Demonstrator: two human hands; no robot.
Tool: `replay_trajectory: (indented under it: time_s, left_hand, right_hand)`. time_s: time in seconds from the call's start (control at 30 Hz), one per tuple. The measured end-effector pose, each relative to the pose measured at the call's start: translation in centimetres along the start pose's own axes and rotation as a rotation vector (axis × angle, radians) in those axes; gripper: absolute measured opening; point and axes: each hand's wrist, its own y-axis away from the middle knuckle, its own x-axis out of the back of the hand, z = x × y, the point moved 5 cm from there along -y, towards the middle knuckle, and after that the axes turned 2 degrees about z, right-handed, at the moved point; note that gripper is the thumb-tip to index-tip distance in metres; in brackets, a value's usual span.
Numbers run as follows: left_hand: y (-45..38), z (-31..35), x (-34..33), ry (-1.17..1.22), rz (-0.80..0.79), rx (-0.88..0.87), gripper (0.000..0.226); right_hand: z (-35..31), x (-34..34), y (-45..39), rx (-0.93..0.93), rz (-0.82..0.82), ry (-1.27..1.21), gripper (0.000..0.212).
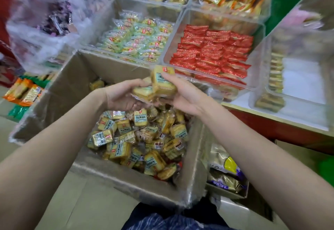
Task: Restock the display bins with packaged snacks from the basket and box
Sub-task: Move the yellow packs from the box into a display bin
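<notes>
Holding yellow snack packs (161,83) above open cardboard box (63,88), both hands meet mid-frame. Left hand (122,96) curled under lower packs; right hand (182,92) pinches upper pack, thumb on top. Box below full of same yellow packs (137,139). Clear bins behind: green-wrapped snacks (137,39), red packets (211,50). Plastic bag (45,27) upper left, blurred.

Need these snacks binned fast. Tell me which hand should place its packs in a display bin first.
Right, probably. The right hand already grips a yellow snack pack raised nearest the bin of red packets. The left hand holds its packs lower, over the cardboard box.
</notes>
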Motion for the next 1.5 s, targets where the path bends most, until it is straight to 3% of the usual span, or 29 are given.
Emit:
replay_trajectory:
  time_s: [0.1,0.2,0.27,0.37,0.47,0.57,0.67,0.77,0.97,1.07,1.17,1.27,1.37,1.5]
  left_hand:
    - [-1.8,2.4,-6.0,-0.016,0.012,-0.105,0.060]
    - [-4.8,4.7,-13.0,-0.051,0.077,-0.198,0.056]
    - [-7.3,6.0,-17.8,-0.155,0.130,-0.243,0.056]
    - [-10.3,8.4,-25.0,-0.341,0.195,-0.361,0.048]
    - [-13.9,10.9,-28.5,-0.591,0.363,-0.491,0.029]
    - [-17.8,12.7,-30.7,-0.917,0.379,-0.566,0.017]
    - [-21.8,12.6,-33.2,-1.396,0.248,-0.537,0.022]
    - [-26.0,11.8,-34.5,-1.707,0.187,-0.429,0.035]
    - [-32.8,10.3,-34.8,-1.939,0.164,-0.204,0.060]
    - [-34.5,9.3,-34.4,-1.997,0.138,-0.117,0.079]
    - [-35.4,8.4,-33.7,-2.004,0.117,-0.017,0.087]
    - [-35.9,8.2,-33.6,-1.993,0.109,-0.005,0.082]
    - [-36.1,8.2,-33.7,-2.023,0.095,0.020,0.086]
    - [-36.4,8.0,-33.3,-2.008,0.116,0.025,0.088]
  right_hand:
    - [-2.5,3.2,2.0,0.115,0.092,0.027,0.032]
    - [-5.2,7.8,4.6,0.194,0.156,-0.102,0.059]
    - [-7.3,11.8,7.1,0.264,0.165,-0.147,0.064]
    - [-10.9,18.1,11.5,0.317,0.196,-0.064,0.058]
    - [-14.7,24.7,15.0,0.429,0.303,-0.016,0.042]
    - [-17.1,30.5,16.9,0.478,0.435,0.078,0.050]
    - [-17.1,35.6,17.2,0.415,0.605,0.431,0.066]
    - [-16.7,39.4,15.8,0.273,0.699,0.852,0.083]
    - [-16.0,44.3,9.6,0.037,0.673,1.543,0.061]
    - [-16.9,45.4,7.3,0.116,0.750,1.664,0.056]
    - [-18.1,45.9,5.5,0.213,0.794,1.799,0.070]
    - [-18.2,47.6,5.1,0.139,0.969,1.615,0.070]
    - [-17.6,48.0,5.0,0.124,0.892,1.603,0.058]
    - [-17.9,47.5,5.1,0.057,0.890,1.668,0.063]
